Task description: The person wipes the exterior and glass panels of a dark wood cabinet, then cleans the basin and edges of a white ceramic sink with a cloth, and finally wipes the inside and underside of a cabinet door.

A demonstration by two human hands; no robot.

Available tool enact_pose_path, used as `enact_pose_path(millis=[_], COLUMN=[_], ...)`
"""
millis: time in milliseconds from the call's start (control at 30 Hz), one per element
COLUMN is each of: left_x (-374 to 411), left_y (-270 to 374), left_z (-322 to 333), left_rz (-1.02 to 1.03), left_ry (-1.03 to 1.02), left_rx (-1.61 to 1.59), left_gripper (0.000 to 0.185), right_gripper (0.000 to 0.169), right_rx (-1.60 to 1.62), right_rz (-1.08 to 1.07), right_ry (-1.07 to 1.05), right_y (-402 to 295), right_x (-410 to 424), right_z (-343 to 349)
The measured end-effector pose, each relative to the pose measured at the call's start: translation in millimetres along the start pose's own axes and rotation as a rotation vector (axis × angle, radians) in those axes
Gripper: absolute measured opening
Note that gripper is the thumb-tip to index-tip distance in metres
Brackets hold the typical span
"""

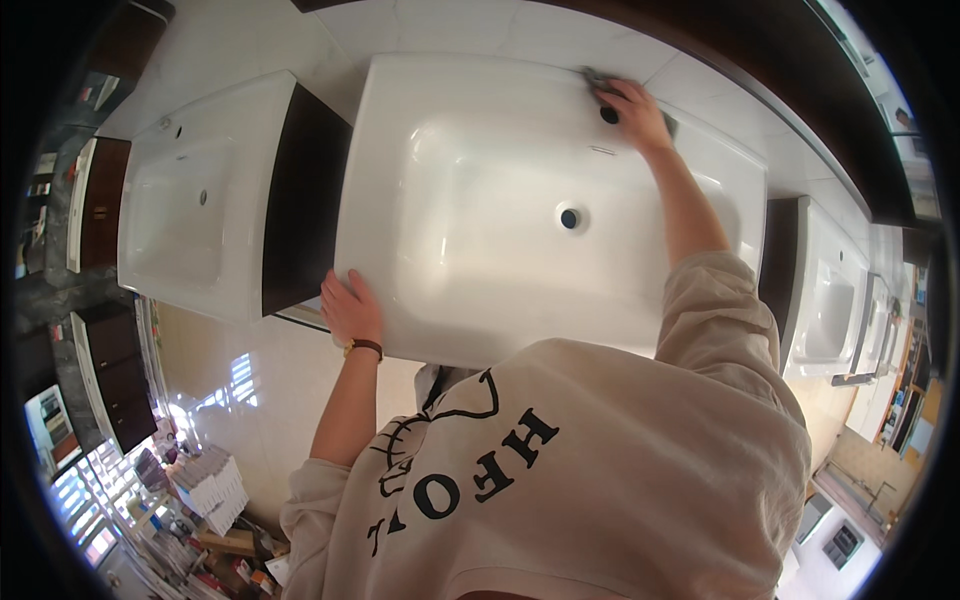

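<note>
A wide white ceramic washbasin (pixel 495 277) lies directly before me. My right hand (pixel 637 112) presses a dark grey cloth (pixel 596 79) on its back ledge, beside the round tap hole (pixel 609 115). The cloth's edge looks blurred, and most of it is hidden under my fingers and palm. Below that hand are the overflow slot (pixel 602 151) and the open drain hole (pixel 569 218). My left hand (pixel 352 306) rests on the basin's front left edge, its fingers over the rim, holding no loose object.
To the left stands another white washbasin (pixel 180 225) on a dark cabinet (pixel 304 202). More basins (pixel 829 292) line the right side. A dark ledge (pixel 720 60) runs along the tiled wall behind. Stacked boxes (pixel 210 487) and clutter occupy the lower left floor.
</note>
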State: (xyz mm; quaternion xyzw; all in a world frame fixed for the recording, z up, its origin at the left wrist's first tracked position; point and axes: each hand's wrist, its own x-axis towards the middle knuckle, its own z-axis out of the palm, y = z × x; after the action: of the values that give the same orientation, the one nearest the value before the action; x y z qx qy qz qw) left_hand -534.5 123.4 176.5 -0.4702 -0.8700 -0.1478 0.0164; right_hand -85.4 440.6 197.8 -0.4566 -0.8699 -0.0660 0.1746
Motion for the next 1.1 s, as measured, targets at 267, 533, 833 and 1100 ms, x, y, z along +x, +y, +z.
enact_pose_path(millis=[267, 533, 833, 1100], left_x=[-0.8, 0.6, -0.2, -1.3], left_y=[3.3, 3.5, 5.0, 7.9], left_z=[-2.7, 0.1, -2.4, -2.2], left_rz=[-0.004, -0.028, 0.006, -0.011], left_ry=[-0.003, -0.006, 0.073, 0.073], left_rx=[-0.002, 0.045, 0.044, 0.018], left_gripper=[0.041, 0.04, 0.037, 0.035], right_gripper=[0.038, 0.032, 0.034, 0.03], right_rx=[-0.153, -0.329, -0.001, 0.377], right_rz=[0.581, 1.022, 0.394, 0.015], right_ry=[0.176, 0.292, 0.332, 0.168], right_y=[107.0, 18.5, -184.2, -349.4], right_x=[-164.9, -98.6, 68.6, 124.8], right_z=[-29.8, 13.3, 74.6, 95.1])
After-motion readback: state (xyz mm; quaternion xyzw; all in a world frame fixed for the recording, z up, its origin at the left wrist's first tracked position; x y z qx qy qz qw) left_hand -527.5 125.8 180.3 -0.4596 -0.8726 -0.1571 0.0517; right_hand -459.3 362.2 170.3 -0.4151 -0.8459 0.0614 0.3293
